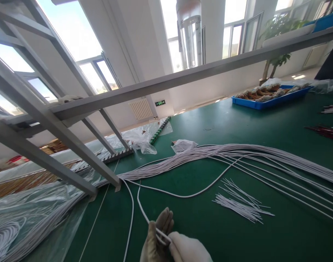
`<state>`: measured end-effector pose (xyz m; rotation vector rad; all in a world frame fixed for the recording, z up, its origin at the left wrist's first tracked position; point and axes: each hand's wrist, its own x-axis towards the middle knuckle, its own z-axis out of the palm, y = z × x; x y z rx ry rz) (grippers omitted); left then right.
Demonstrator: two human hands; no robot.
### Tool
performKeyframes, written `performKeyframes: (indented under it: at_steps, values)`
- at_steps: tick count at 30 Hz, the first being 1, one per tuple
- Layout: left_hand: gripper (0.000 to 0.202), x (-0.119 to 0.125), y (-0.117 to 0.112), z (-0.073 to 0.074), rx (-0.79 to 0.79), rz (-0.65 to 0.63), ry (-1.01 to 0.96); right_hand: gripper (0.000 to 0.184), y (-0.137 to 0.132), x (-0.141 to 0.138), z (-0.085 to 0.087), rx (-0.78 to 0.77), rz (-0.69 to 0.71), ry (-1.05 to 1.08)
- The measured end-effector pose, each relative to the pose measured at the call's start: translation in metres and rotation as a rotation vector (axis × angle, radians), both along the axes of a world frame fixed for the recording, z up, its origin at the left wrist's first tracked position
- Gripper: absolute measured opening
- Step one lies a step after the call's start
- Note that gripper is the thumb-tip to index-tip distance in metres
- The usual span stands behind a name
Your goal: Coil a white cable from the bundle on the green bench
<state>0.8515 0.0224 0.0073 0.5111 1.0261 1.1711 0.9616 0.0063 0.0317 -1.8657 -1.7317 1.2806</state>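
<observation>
At the bottom edge, two gloved hands meet over a green table [264, 127]. The left hand [155, 236], in a darker, worn glove, has its fingers curled together around a single white cable [140, 203], which passes between the fingertips. The right hand [189, 249], in a pale glove, is closed too, pinching the same cable just beside the left fingers; only part of this hand shows, so the exact grip cannot be told. From the fingers the cable rises away in a curve toward a metal frame leg [73, 145].

Beyond the hands, a thick bundle of long white cables [237, 151] sweeps across the table from right to left, too many to count. To the right of the hands, well apart, lies one small pile of short white cut pieces [242, 207]. One blue tray [267, 102] holding packed parts sits at the far side. Clear plastic sheeting [24, 207] covers the left end.
</observation>
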Motion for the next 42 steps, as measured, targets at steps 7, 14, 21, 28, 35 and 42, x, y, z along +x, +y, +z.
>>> performKeyframes:
  at_steps: [7, 14, 21, 28, 35, 42]
  values:
    - [0.040, 0.013, -0.005, 0.020, -0.044, -0.068, 0.127, 0.029, -0.004, 0.018, -0.002, 0.164, 0.114, 0.052]
    - [0.021, -0.011, 0.006, 0.061, -0.093, 0.190, -0.067, 0.026, -0.020, 0.020, -0.008, 0.224, 0.149, 0.071]
    - [0.047, -0.011, 0.014, 0.086, -0.224, 0.226, -0.479, 0.026, -0.023, 0.028, -0.015, 0.272, 0.191, 0.029]
    - [0.034, -0.041, 0.010, 0.078, -0.148, 0.128, -0.826, 0.028, -0.023, 0.065, -0.003, 0.049, 0.057, 0.219]
    - [0.038, -0.051, -0.001, 0.071, 0.042, -0.452, -0.519, 0.038, 0.024, 0.088, 0.017, 0.138, -0.168, 0.169]
    - [0.039, -0.017, -0.014, 0.082, -0.176, -0.438, -0.012, 0.040, 0.025, 0.038, 0.050, 0.353, -0.184, 0.289]
